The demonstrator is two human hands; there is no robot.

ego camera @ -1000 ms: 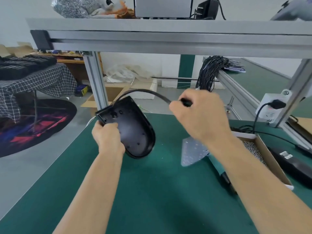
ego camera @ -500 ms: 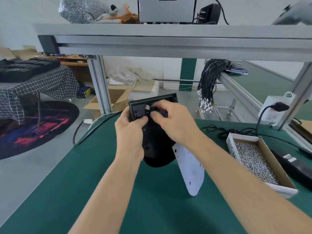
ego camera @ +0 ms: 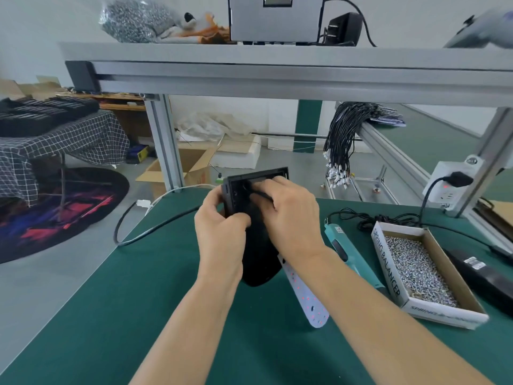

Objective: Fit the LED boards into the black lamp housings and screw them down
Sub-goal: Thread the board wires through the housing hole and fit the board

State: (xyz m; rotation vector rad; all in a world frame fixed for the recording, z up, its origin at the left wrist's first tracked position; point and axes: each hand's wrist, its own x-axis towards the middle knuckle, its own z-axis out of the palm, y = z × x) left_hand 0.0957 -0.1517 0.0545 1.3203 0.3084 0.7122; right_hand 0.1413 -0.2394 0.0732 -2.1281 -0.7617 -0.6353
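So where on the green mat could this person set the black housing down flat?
Bare mat spreads left of the left forearm, bordered by the black cable and the table edge. The right is crowded: LED board, teal screwdriver, box of screws.

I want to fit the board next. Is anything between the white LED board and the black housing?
Yes: both hands. The left hand and right hand hold the black plastic lamp housing upright, fingers over its open top. The white LED board lies on the green mat beside it.
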